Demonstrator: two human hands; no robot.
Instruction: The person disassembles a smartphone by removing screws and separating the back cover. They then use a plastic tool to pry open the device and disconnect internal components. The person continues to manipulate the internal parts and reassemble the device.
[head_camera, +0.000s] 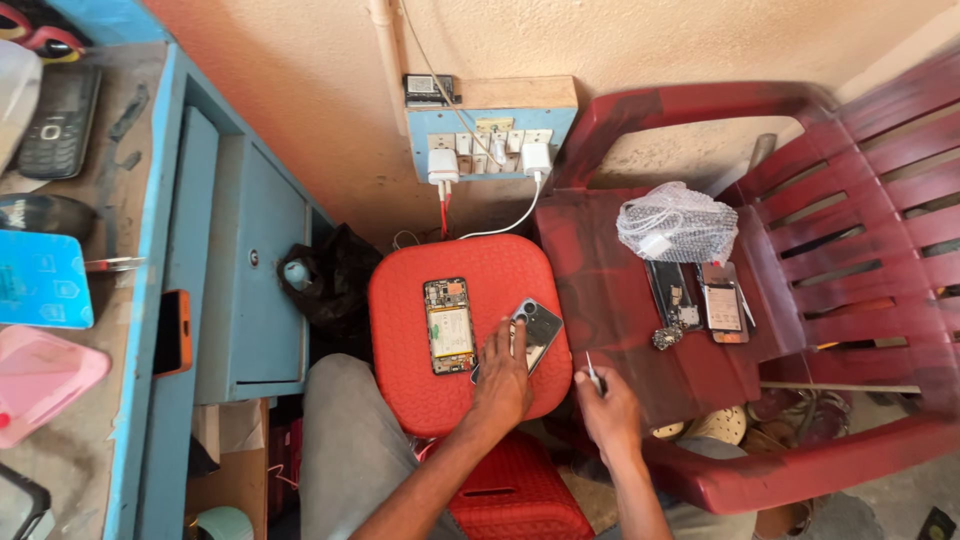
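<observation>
Head view: the left hand (503, 372) rests flat, fingers spread, on a dark phone back cover (535, 330) lying on a red plastic stool (400, 300). Just left of it lies an opened phone (450, 326), battery showing. The right hand (608, 400), near the red chair (700, 470), has its fingers pinched around a thin screwdriver (593, 372).
</observation>
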